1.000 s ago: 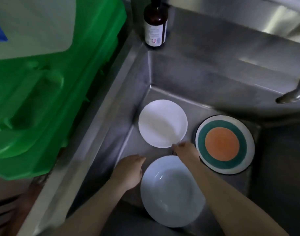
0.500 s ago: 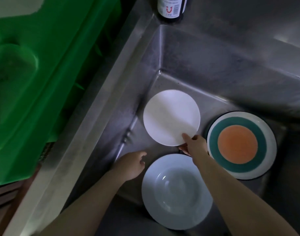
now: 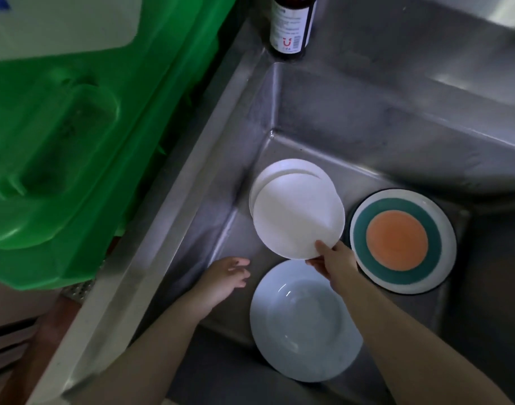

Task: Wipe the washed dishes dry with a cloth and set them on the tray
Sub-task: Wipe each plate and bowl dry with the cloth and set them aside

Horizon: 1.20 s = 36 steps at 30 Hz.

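Right hand [image 3: 333,260] reaching into sink [image 3: 367,118], pinching near rim of white plate [image 3: 298,213], tilted up off a second white plate beneath. Left hand [image 3: 224,277] empty, fingers loosely spread. Also in sink: bowl [image 3: 304,331], striped plate [image 3: 402,241].

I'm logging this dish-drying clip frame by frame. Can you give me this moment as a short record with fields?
setting: steel sink
right hand: pinches the near rim of the top white plate, lifted off a second white plate
left hand: open, holds nothing
other dishes: pale blue bowl; orange and teal plate
sink rim: brown bottle
cloth, tray: not visible
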Each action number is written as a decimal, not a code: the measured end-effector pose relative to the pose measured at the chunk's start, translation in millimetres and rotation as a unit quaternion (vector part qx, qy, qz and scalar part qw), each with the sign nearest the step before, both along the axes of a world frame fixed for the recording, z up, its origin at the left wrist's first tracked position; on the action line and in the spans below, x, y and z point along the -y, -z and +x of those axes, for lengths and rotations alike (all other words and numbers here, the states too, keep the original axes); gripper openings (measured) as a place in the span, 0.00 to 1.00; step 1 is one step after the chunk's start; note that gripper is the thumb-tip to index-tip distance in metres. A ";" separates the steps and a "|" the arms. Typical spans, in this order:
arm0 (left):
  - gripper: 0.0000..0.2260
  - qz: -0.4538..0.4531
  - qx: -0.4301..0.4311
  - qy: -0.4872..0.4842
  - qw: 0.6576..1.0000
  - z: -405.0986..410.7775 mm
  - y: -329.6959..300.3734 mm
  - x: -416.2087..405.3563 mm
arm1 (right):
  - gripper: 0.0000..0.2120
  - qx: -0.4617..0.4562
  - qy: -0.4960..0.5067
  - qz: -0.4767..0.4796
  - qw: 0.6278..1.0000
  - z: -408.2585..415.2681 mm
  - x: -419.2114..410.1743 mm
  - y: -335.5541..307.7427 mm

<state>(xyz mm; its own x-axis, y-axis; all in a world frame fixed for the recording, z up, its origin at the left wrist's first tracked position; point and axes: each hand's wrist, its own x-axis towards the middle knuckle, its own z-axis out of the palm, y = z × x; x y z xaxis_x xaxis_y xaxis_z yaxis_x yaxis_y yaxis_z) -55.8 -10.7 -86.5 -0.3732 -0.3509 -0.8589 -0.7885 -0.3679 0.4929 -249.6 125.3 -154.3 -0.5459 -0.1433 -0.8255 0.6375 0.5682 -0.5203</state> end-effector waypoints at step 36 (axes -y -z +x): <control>0.16 -0.166 -0.250 0.243 0.923 -22.9 -181.8 -157.2 | 0.12 -0.344 0.080 0.169 0.920 143.2 -310.9 -226.6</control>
<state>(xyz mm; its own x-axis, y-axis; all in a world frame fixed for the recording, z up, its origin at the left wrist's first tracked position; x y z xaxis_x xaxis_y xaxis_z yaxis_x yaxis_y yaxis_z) -78.7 146.5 95.3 -0.8758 -0.2510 -0.4123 -0.4645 0.2057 0.8614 -106.3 436.2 72.3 -0.9478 0.1856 -0.2593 0.3128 0.6986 -0.6435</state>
